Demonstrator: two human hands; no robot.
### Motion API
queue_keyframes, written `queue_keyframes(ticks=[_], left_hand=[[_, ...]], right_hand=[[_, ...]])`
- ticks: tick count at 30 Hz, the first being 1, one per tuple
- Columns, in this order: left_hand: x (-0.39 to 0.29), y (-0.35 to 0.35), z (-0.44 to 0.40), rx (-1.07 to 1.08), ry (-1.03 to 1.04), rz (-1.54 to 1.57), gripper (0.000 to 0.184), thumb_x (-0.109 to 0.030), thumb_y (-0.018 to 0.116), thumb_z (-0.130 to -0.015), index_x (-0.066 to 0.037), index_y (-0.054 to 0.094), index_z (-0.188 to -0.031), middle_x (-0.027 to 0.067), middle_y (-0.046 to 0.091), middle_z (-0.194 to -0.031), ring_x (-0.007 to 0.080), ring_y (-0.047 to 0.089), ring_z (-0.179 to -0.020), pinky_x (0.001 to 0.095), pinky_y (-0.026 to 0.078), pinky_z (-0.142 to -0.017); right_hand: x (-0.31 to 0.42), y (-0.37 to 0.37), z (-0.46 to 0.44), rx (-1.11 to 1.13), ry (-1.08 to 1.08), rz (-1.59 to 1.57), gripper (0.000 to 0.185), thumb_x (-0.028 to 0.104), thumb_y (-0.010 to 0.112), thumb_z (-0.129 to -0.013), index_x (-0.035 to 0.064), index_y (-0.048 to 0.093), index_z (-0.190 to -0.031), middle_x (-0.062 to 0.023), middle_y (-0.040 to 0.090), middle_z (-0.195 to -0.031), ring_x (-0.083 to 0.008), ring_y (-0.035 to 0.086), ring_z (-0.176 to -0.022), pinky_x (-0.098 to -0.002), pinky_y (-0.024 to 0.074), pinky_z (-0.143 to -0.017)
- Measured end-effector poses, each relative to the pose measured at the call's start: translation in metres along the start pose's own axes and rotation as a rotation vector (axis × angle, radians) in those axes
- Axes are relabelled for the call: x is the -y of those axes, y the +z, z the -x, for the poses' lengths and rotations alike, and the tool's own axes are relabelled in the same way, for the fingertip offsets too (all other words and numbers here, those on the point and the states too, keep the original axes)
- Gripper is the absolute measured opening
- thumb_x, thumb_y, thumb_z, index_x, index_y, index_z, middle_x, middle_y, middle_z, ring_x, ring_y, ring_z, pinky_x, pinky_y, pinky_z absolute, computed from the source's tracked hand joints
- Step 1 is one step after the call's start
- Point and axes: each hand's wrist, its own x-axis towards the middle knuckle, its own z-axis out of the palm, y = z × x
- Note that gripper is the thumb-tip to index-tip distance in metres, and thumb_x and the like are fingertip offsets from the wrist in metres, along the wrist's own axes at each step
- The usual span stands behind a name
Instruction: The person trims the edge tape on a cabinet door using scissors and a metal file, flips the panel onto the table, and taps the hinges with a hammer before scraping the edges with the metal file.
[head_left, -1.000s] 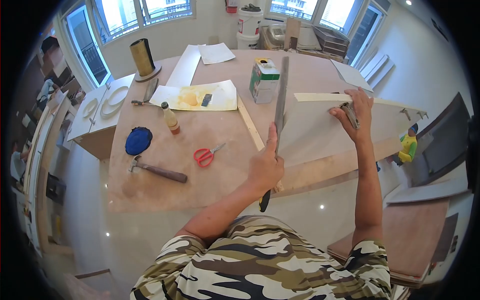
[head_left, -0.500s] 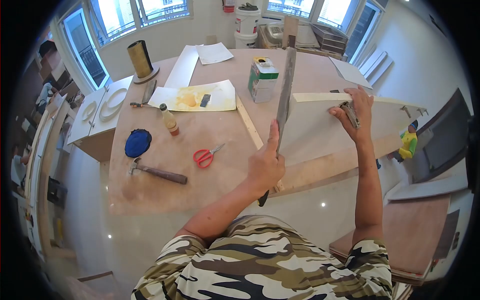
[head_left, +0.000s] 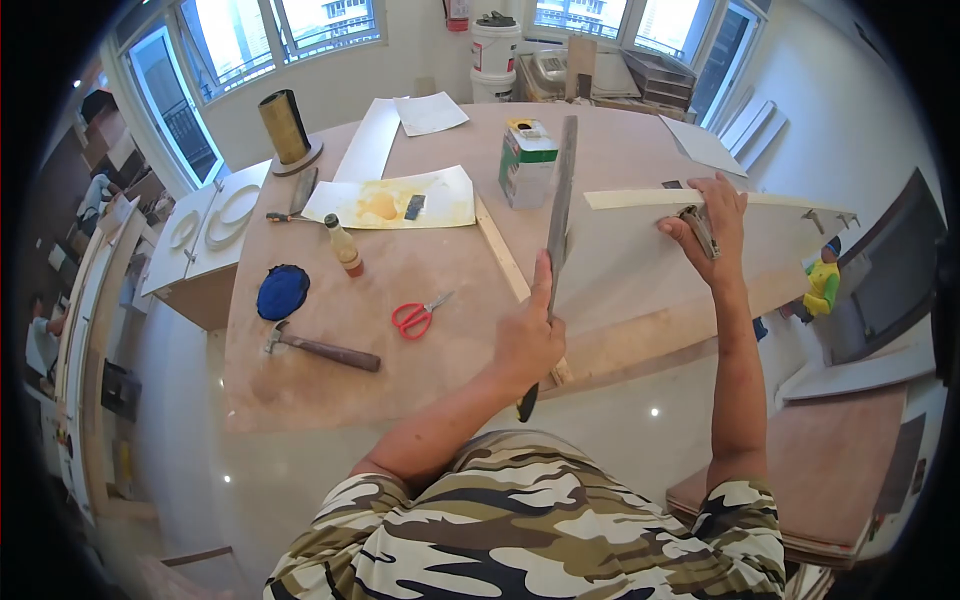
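- Here's the left hand [head_left: 530, 340], fingers wrapped firmly around the long, flat, dull-grey metal file [head_left: 562, 210], forefinger laid along it, the black-and-yellow handle [head_left: 528, 402] poking out below.
- That file stands near-upright at the left end of the broad, smooth white panel [head_left: 640, 260]; whether the two actually touch is hard to tell from this angle.
- Over to the right hand [head_left: 722, 225]: it pinches the panel's pale, raw top edge, fingers over the top, thumb on the near face beside a metal hinge [head_left: 700, 230].
- The panel leans tilted at the right side of the brown, dusty-looking wooden table [head_left: 400, 385], a narrow pale wood strip [head_left: 503, 250] lying just left of it.
- Now the count: three hinges along the panel, one under the right hand, two near the far end.
- On the table's left, one claw hammer with a dark handle [head_left: 325, 350], one pair of red-handled scissors [head_left: 412, 320], one slim glass-like bottle [head_left: 345, 247], one rounded, crumpled blue bundle [head_left: 283, 292].
- Farther back, one green-and-white box [head_left: 527, 170]; two stacked white buckets [head_left: 494, 50] beyond.
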Motion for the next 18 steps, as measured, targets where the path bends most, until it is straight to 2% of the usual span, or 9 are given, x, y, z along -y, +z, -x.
queue_keyframes(ticks=[5,8,11,14,17,18], left_hand=[[-0.020,-0.001,-0.004,-0.085,0.116,0.063,0.089,0.001,0.055,-0.085,-0.005,0.009,-0.162,0.0256,0.061,-0.130,0.0377,0.065,-0.067,0.0391,0.051,-0.061],[-0.032,0.000,-0.024,-0.091,0.189,0.060,0.088,0.001,0.055,-0.085,-0.003,0.010,-0.161,0.0258,0.062,-0.129,0.0374,0.065,-0.068,0.0380,0.052,-0.062],[-0.051,-0.009,-0.041,-0.038,0.122,0.078,0.088,0.001,0.055,-0.084,-0.003,0.011,-0.161,0.0267,0.063,-0.128,0.0373,0.066,-0.068,0.0381,0.052,-0.063],[-0.048,-0.005,-0.047,-0.062,0.145,0.060,0.089,0.000,0.055,-0.084,-0.005,0.010,-0.161,0.0294,0.063,-0.123,0.0386,0.066,-0.069,0.0394,0.052,-0.063],[-0.014,0.007,-0.025,-0.049,0.034,0.009,0.090,-0.002,0.055,-0.085,-0.007,0.009,-0.162,0.0297,0.064,-0.116,0.0397,0.066,-0.069,0.0413,0.052,-0.063],[-0.003,0.005,-0.017,0.037,-0.046,-0.037,0.090,-0.003,0.055,-0.085,-0.008,0.009,-0.162,0.0293,0.065,-0.114,0.0399,0.066,-0.069,0.0418,0.052,-0.063]], right_hand=[[0.005,-0.004,0.000,-0.016,-0.007,-0.005,0.075,0.058,0.085,-0.067,0.0105,0.061,-0.121,-0.0104,0.064,-0.120,-0.0447,0.048,-0.134,-0.0649,0.0236,-0.113],[0.005,-0.002,0.001,-0.027,-0.009,-0.004,0.076,0.058,0.085,-0.067,0.0105,0.061,-0.121,-0.0104,0.064,-0.120,-0.0443,0.048,-0.133,-0.0647,0.0241,-0.112],[0.001,0.000,0.001,-0.031,-0.014,0.010,0.076,0.057,0.086,-0.066,0.0105,0.061,-0.121,-0.0105,0.065,-0.120,-0.0443,0.048,-0.133,-0.0650,0.0242,-0.112],[-0.001,0.002,0.000,-0.022,-0.010,0.012,0.076,0.057,0.086,-0.066,0.0104,0.061,-0.121,-0.0107,0.064,-0.121,-0.0444,0.048,-0.134,-0.0648,0.0243,-0.112],[0.001,0.002,-0.001,-0.012,0.005,0.012,0.076,0.057,0.086,-0.066,0.0102,0.061,-0.121,-0.0107,0.065,-0.120,-0.0445,0.048,-0.134,-0.0638,0.0245,-0.113],[0.002,0.001,0.000,-0.005,0.011,0.014,0.076,0.057,0.086,-0.066,0.0101,0.061,-0.121,-0.0107,0.065,-0.120,-0.0446,0.048,-0.134,-0.0635,0.0245,-0.113]])
